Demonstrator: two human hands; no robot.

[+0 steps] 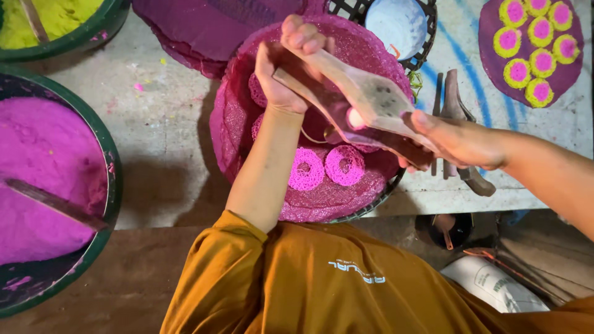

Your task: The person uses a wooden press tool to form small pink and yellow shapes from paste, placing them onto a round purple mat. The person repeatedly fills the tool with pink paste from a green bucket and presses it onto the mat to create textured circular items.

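**Two hands on a wooden mould above a tray of pink rings**

The person holds a hinged wooden mould (365,105) slantwise over a round tray lined with magenta mesh (247,124), so that whatever leaves the tool would land on the lining and not on the bench. The left hand (288,68) is closed around the upper end of the mould, fingers curled over its top edge; the right hand (461,142) is wrapped around the lower end, thumb lying along the wood. Between the two wooden leaves a small pale-pink lump (356,117) shows (whether it is stuck to the wood or loose cannot be told).

Directly below the tool, two pink crumbly rings (326,167) lie side by side on the mesh, touching or nearly so; more rings are partly hidden under the left wrist.

The supplies sit within arm's reach: a green-rimmed basin of pink powder (43,173) with a flat stick lying in it at the left, and a basin of yellow powder (55,15) in the far corner. At the far right, a purple sheet carries yellow-and-pink rosettes (535,52), kept well apart from the plain pink ones. A second wooden tool (458,136) lies on the bench under the right hand.
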